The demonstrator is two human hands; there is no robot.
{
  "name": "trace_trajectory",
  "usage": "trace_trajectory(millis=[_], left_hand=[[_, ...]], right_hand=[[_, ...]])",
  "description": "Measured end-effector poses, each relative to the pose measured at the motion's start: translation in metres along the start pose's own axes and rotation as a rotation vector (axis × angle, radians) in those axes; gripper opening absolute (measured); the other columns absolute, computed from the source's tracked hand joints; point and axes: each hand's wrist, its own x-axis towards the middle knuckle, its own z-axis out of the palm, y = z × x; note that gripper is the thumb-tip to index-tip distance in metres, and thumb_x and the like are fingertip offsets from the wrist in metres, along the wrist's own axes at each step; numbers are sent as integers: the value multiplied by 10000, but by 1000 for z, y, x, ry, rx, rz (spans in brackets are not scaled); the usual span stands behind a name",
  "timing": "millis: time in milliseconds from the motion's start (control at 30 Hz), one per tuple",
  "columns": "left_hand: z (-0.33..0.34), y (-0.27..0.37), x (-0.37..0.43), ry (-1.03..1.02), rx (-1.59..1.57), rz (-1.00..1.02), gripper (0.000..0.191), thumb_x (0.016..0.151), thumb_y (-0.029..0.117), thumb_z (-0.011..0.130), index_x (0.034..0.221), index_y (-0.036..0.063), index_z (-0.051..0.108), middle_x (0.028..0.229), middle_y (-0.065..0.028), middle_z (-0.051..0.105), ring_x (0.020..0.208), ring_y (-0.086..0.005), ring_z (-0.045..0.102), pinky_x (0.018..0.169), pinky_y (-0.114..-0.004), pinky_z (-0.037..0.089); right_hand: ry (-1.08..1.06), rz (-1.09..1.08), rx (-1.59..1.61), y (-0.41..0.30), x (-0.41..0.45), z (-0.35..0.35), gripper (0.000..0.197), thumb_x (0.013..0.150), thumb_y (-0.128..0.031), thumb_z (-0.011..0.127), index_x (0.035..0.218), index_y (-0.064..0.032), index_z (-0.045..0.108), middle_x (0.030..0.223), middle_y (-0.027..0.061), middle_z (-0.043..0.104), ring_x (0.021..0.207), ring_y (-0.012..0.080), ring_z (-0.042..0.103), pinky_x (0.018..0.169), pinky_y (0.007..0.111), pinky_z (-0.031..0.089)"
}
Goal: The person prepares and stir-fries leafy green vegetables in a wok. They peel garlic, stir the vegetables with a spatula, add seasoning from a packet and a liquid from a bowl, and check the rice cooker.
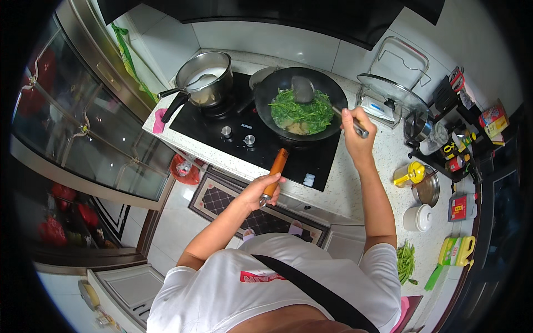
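Observation:
My left hand [260, 192] grips the wooden handle [277, 168] of a black wok [339, 98] that sits on the right side of a black glass cooktop [208, 125]. Chopped leafy greens [287, 106] fill the middle of the wok, with some liquid along the near side. Closed around the metal handle of a cooking spatula [303, 88], my right hand [359, 130] is just beyond the wok's right rim. The spatula's broad dark blade rests on top of the greens.
A steel saucepan [210, 89] with whitish liquid and a ladle stands left of the wok. Its black handle [175, 107] juts over the counter's left end. A glass lid [393, 93], yellow-lidded jug [410, 174], white canister [417, 217] and green stalks [405, 262] line the right counter.

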Motion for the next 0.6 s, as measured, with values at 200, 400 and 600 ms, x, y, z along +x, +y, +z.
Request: trace_trajectory(millis=[200,400,600], left_hand=[[-4,1,-5,-23,140,-13,380,914,412,487,1060,63,520,611,-42,504,486,-140,467,497,-276,417],[-6,-1,-8,-71,129,-18,361,924,416,473,995,71,554,573,-36,514,450,-126,495,444,-249,436],[-10,-6,-1,-137,155,-6,326,931,396,461,953,76,518,578,-56,507,468,-158,481,472,-287,419]], right_hand=[[-104,35,-30,-45,-33,22,198,846,-122,625,692,-24,546,515,43,450,462,83,407,442,252,341],[-175,-66,-295,-76,-56,-5,198,826,-96,617,667,-33,515,514,83,482,428,193,481,438,299,371],[-25,-119,-455,-30,-59,-8,200,831,-101,614,682,-35,498,513,98,470,426,231,461,438,314,367]])
